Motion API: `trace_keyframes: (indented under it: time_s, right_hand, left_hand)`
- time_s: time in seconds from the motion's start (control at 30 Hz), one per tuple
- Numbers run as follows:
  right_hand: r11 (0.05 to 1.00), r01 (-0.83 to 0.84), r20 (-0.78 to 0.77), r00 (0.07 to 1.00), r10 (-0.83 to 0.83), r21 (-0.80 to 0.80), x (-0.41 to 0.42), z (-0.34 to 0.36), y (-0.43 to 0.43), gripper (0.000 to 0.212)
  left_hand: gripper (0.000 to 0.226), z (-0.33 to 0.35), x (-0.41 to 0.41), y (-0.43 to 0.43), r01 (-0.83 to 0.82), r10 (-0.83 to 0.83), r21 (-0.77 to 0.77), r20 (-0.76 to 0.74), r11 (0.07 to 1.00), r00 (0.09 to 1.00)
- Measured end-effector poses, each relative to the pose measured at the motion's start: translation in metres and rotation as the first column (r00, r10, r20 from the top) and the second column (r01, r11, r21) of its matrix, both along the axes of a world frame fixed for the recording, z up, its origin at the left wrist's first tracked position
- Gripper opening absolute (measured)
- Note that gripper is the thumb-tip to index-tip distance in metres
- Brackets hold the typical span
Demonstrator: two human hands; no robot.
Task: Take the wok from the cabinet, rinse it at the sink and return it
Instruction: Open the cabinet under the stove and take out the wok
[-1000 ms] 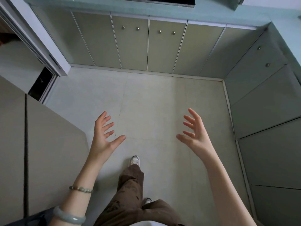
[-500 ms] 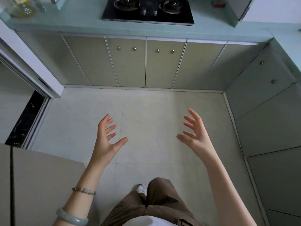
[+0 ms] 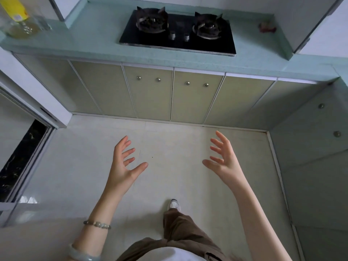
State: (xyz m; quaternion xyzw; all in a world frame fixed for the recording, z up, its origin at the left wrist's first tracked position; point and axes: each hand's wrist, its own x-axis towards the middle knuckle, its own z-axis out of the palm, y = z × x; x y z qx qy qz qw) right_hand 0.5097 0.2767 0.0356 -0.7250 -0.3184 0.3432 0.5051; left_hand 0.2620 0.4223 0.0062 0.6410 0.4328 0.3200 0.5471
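Left hand (image 3: 120,166), right hand (image 3: 226,162), raised, fingers spread

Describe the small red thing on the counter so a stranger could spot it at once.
Find the black two-burner hob set in the pale green countertop. Look right of it, toward the counter's far corner. The small red object lies there alone, the only red thing on the counter; what it is cannot be told.
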Motion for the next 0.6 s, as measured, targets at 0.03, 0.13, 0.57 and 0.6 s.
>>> trace_keyframes:
  time_s: [0.03, 0.13, 0.57, 0.6]
  right_hand:
    - [1.000, -0.005, 0.000, 1.000, 0.005, -0.001, 0.012, 0.000, 0.012, 0.086]
    - [1.000, -0.028, 0.011, 1.000, 0.028, -0.005, 0.041, 0.000, 0.043, 0.086]
    - [0.998, -0.023, -0.021, 1.000, 0.022, -0.062, 0.109, -0.012, 0.172, 0.083]
    - [0.998, -0.008, -0.022, 1.000, 0.006, -0.058, 0.113, -0.012, 0.184, 0.084]
  left_hand:
    - [0.086, 0.001, 0.011, 0.011, -0.011, 0.011, 0.002, 0.002, 1.000, 1.000]
    - [0.085, 0.003, 0.039, 0.039, -0.043, 0.043, 0.007, 0.016, 0.999, 0.999]
    - [0.083, -0.006, 0.115, 0.173, -0.018, 0.018, -0.010, -0.010, 1.000, 1.000]
    - [0.083, -0.006, 0.119, 0.186, -0.013, 0.013, -0.011, -0.007, 1.000, 1.000]
